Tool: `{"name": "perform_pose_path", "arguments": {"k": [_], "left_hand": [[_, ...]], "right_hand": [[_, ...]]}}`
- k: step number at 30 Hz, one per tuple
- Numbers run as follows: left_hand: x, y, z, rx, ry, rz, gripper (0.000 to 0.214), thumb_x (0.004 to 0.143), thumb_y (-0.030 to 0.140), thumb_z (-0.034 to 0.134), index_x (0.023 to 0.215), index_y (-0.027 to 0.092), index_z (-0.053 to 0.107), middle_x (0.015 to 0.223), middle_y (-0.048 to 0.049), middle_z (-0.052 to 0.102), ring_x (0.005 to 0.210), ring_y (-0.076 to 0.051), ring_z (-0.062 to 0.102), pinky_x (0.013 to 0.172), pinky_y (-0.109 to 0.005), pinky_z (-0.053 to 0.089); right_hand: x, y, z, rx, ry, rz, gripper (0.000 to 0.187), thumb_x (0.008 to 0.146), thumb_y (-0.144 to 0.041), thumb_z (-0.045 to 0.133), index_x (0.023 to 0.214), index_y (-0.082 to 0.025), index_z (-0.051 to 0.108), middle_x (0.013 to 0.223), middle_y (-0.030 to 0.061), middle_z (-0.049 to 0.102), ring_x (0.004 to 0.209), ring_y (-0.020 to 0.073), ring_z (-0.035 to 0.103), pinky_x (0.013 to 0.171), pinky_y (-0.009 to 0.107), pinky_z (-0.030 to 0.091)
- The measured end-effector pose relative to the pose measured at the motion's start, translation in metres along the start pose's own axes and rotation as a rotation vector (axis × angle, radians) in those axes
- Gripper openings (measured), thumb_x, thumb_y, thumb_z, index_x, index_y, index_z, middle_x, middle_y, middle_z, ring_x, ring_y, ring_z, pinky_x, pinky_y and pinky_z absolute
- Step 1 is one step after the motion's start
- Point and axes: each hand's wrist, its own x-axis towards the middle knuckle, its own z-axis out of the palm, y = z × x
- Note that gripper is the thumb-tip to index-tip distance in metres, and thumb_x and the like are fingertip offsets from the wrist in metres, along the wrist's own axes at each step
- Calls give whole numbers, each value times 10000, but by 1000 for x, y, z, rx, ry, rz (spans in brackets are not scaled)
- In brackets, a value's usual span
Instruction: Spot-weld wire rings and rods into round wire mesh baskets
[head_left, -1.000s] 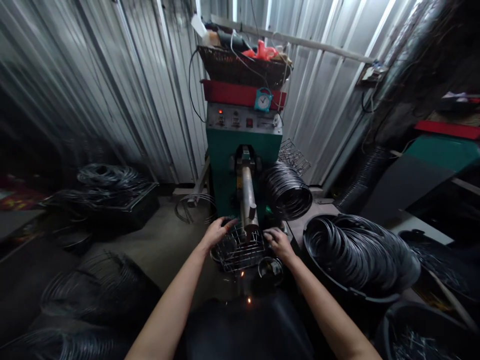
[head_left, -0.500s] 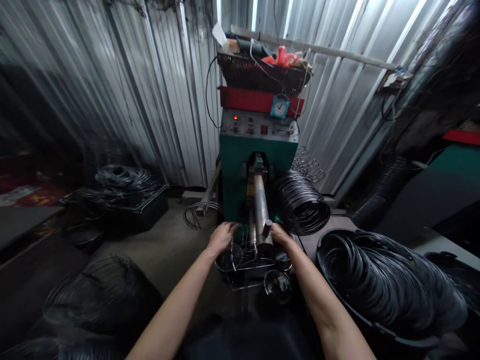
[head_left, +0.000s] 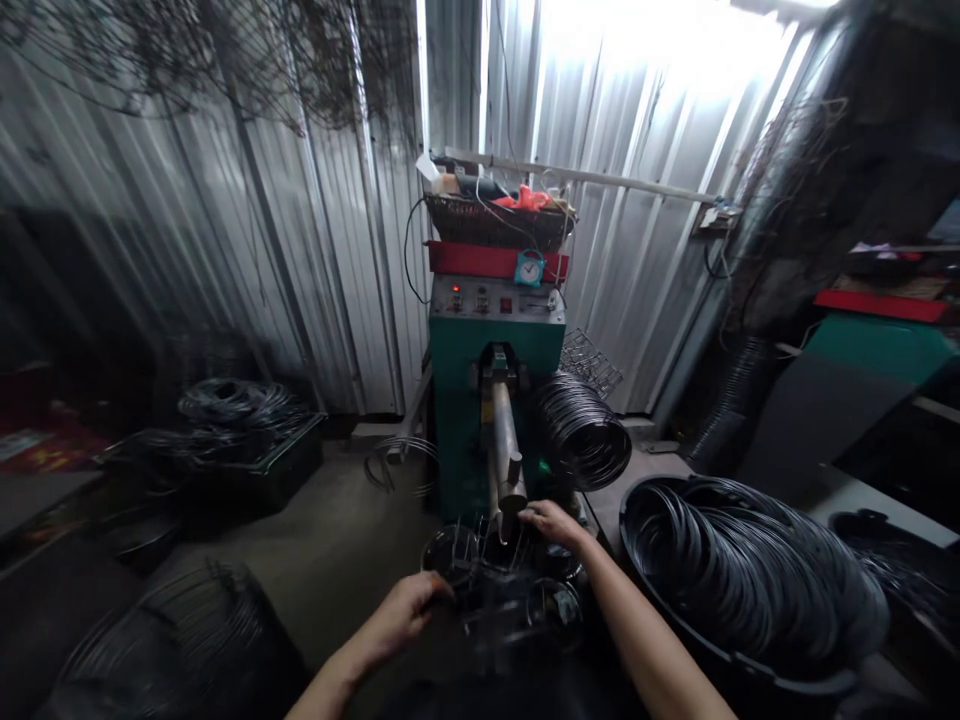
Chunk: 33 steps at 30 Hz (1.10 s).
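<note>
My left hand is low and left of centre, its fingers curled together. Beside its fingertips is a dark wire frame, smeared by motion; whether the hand grips it is not clear. My right hand reaches to the front end of the machine's thick metal arm, just right of its tip. Its thumb and fingers are drawn together, and what they hold is hidden. The arm sticks out from a green spot-welding machine with a grey control panel. Below the arm, small round containers stand close together.
A coil of wire hangs right of the machine. A large tub of wire rings stands at right front. More wire rings lie in a crate at left, with a dark wire bundle nearer. A basket tops the machine.
The view has tilted up and shifted right. My left hand has pulled back from beside the metal arm, towards me and down. The wire frame has come nearer too. My right hand stays by the arm's tip.
</note>
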Motion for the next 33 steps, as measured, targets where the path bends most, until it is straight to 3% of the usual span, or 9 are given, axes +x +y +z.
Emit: {"name": "perform_pose_path", "arguments": {"k": [3, 6, 10, 13, 17, 20, 23, 26, 33], "left_hand": [[-32, 34, -2, 209, -54, 231, 153, 809, 294, 493, 794, 215, 623, 768, -32, 611, 709, -143, 530, 649, -239, 401], [-73, 81, -17, 369, -92, 278, 140, 819, 290, 492, 770, 224, 606, 714, -25, 576, 658, -141, 476, 576, -242, 341], [-128, 133, -52, 326, -149, 57, 132, 798, 192, 480, 787, 221, 608, 783, -26, 600, 715, -143, 513, 619, -231, 365], [-162, 137, -82, 242, -51, -232, 189, 752, 169, 485, 836, 221, 647, 845, -29, 636, 801, -158, 564, 724, -236, 411], [-200, 108, -128, 291, 144, -634, 200, 731, 223, 516, 864, 228, 666, 859, -13, 670, 842, -176, 590, 798, -256, 430], [-216, 83, -163, 544, 313, -785, 201, 760, 220, 499, 875, 210, 663, 916, -46, 669, 908, -203, 590, 843, -279, 420], [-217, 53, -186, 798, 471, -886, 270, 816, 181, 419, 964, 173, 645, 1024, -109, 634, 1013, -242, 555, 895, -320, 400], [-206, 14, -187, 845, 515, -942, 327, 827, 116, 358, 993, 150, 637, 1062, -153, 610, 1062, -267, 527, 890, -353, 406], [-188, -83, -143, 674, 449, -1058, 183, 833, 142, 466, 854, 156, 647, 880, -85, 658, 875, -199, 603, 788, -345, 456]], "right_hand": [[-28, -7, 15, 82, -4, 18, 445, 717, -590, 523, 571, -172, 485, 533, -49, 365, 535, 101, 319, 509, 237, 251], [-56, -17, 33, 242, 87, 93, 517, 663, -682, 529, 577, -174, 491, 532, -39, 388, 531, 109, 347, 502, 238, 281], [-86, -31, 56, 443, 210, 193, 561, 616, -716, 569, 674, -157, 570, 588, -4, 505, 562, 141, 450, 520, 245, 360], [-97, -38, 67, 427, 190, 208, 554, 620, -709, 585, 693, -159, 598, 597, 7, 544, 584, 165, 502, 520, 248, 392], [-103, -48, 68, 264, 63, 153, 552, 620, -697, 599, 694, -152, 642, 653, 43, 608, 669, 210, 563, 579, 263, 441], [-110, -57, 65, 199, 49, 137, 570, 620, -701, 590, 735, -148, 671, 699, 65, 638, 753, 249, 591, 631, 277, 468], [-118, -66, 64, 190, 62, 133, 570, 645, -697, 574, 772, -152, 687, 728, 74, 654, 780, 263, 603, 655, 282, 483], [-126, -72, 69, 189, 91, 141, 572, 628, -706, 580, 761, -162, 696, 761, 83, 669, 798, 275, 610, 693, 290, 492], [-141, -72, 80, 151, 92, 192, 538, 584, -728, 587, 650, -204, 688, 740, 89, 670, 821, 300, 617, 722, 299, 503]]}}
